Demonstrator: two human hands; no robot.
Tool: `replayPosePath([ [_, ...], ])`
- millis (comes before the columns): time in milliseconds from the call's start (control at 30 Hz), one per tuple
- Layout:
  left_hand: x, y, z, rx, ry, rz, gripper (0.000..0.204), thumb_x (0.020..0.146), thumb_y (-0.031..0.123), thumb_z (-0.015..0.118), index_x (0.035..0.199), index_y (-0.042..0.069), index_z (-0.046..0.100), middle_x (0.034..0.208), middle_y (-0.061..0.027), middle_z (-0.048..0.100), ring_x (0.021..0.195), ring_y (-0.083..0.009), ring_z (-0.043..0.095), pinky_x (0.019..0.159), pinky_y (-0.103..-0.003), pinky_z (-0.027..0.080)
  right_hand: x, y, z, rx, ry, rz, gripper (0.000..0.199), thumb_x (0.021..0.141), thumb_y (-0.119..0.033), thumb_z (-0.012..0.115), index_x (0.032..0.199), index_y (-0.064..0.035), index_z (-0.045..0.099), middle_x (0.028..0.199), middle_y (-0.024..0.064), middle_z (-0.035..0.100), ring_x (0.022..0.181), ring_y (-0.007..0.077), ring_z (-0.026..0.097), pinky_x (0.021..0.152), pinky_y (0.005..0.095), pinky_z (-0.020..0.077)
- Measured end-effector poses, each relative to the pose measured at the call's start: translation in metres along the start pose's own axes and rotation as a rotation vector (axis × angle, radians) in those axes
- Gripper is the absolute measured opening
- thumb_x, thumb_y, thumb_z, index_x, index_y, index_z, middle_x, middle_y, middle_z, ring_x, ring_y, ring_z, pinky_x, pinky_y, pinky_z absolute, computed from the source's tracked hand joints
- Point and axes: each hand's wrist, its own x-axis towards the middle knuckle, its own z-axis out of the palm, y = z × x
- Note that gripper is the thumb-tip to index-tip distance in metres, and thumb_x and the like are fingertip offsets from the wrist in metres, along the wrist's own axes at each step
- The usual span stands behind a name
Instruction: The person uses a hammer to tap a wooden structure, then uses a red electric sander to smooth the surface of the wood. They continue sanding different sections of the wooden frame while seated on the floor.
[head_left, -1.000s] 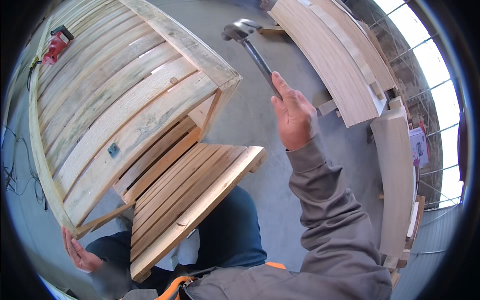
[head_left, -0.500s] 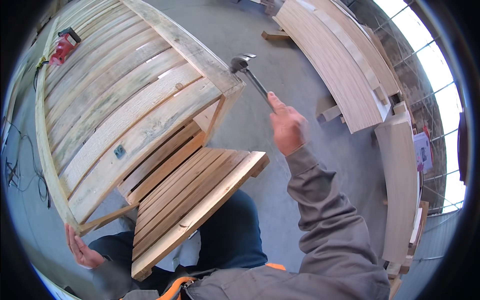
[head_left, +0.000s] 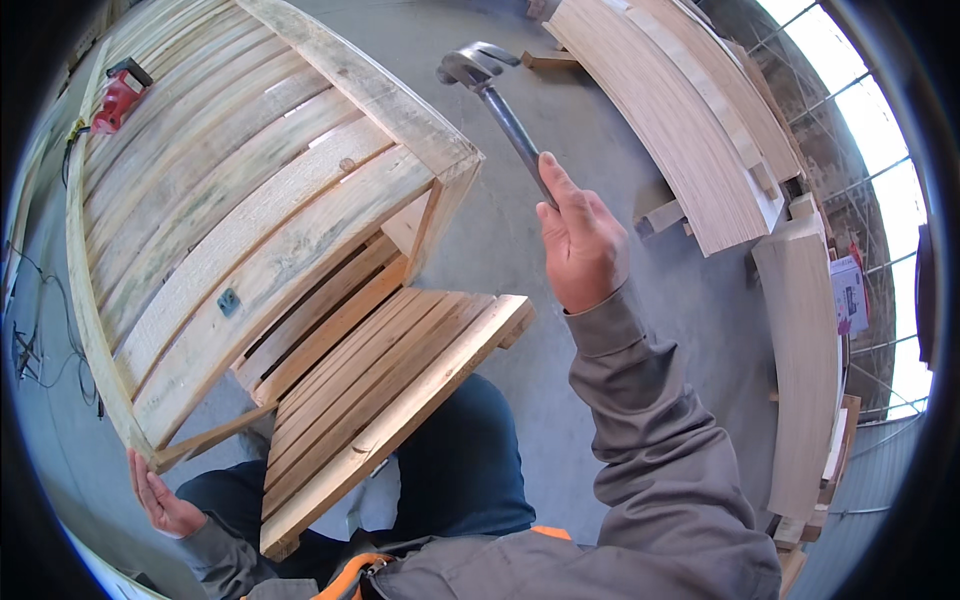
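Observation:
My right hand (head_left: 585,250) is closed round the handle of a claw hammer (head_left: 512,130), its metal head raised at the upper middle, apart from the wood. At lower left, my left hand (head_left: 168,503) has its fingers stretched out against the near left corner of a large slatted wooden crate (head_left: 255,215). A smaller slatted wooden panel (head_left: 375,390) stands tilted over my legs, by the crate's near end. A small blue-green piece (head_left: 229,302) sits on one of the crate's near slats; its kind is unclear.
On top of the crate's far left side lies a red power tool (head_left: 120,95) with a cord. Stacks of wood sheets (head_left: 670,120) and a second stack (head_left: 797,370) stand to the right on timber blocks. Loose cables (head_left: 75,350) lie on the floor at left.
My right hand has lifted the hammer up, away from the crate's corner, and its head now looks larger and turned. My left hand stays at its corner.

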Motion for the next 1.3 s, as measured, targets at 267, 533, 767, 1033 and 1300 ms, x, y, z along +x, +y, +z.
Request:
replayPosePath([
  [267, 0.003, 0.002, -0.001, 0.038, -0.031, 0.028, 0.038, 0.116, 0.010, 0.044, 0.147, -0.003, 0.063, 0.157, -0.0153, 0.058, 0.144, -0.0285, 0.055, 0.123, -0.040, 0.041, -0.014, 0.027, -0.001, -0.160, -0.091, 0.073, 0.054, 0.098, -0.009, 0.068, 0.150, -0.0239, 0.064, 0.086, 0.0146, 0.065, 0.070, 0.0372, 0.067, 0.064, 0.0489, 0.0559],
  [533, 0.004, -0.001, 0.005, -0.009, -0.014, 0.000, 0.039, 0.114, 0.009, 0.045, 0.145, -0.005, 0.063, 0.155, -0.0183, 0.059, 0.143, -0.0298, 0.056, 0.122, -0.041, 0.042, -0.012, 0.031, 0.011, -0.151, -0.118, 0.082, 0.057, 0.097, -0.006, 0.071, 0.151, -0.0231, 0.062, 0.088, 0.0148, 0.066, 0.073, 0.0375, 0.067, 0.068, 0.0485, 0.0568],
  [767, 0.001, 0.005, 0.003, 0.012, 0.005, -0.014, 0.038, 0.115, 0.009, 0.044, 0.145, -0.005, 0.064, 0.155, -0.0182, 0.059, 0.143, -0.0302, 0.056, 0.122, -0.041, 0.042, -0.005, 0.014, 0.007, 0.026, 0.042, 0.006, 0.058, 0.096, -0.004, 0.070, 0.151, -0.0206, 0.063, 0.094, 0.0166, 0.070, 0.080, 0.0371, 0.069, 0.074, 0.0461, 0.0580],
  [1033, 0.004, 0.003, 0.000, 0.016, -0.013, 0.017, 0.038, 0.115, 0.010, 0.044, 0.144, -0.006, 0.064, 0.156, -0.0183, 0.058, 0.142, -0.0303, 0.056, 0.121, -0.041, 0.043, 0.005, 0.013, 0.003, 0.090, -0.013, 0.019, 0.060, 0.095, -0.003, 0.071, 0.152, -0.0193, 0.061, 0.090, 0.0170, 0.069, 0.082, 0.0368, 0.070, 0.074, 0.0454, 0.0572],
  [1300, 0.003, -0.002, 0.004, 0.040, -0.014, 0.025, 0.038, 0.115, 0.010, 0.045, 0.144, -0.005, 0.064, 0.155, -0.0184, 0.059, 0.142, -0.0304, 0.056, 0.121, -0.042, 0.043, -0.009, 0.029, 0.008, -0.019, -0.131, 0.057, 0.058, 0.096, -0.004, 0.070, 0.152, -0.0174, 0.062, 0.092, 0.0174, 0.070, 0.082, 0.0365, 0.070, 0.075, 0.0453, 0.0577],
])
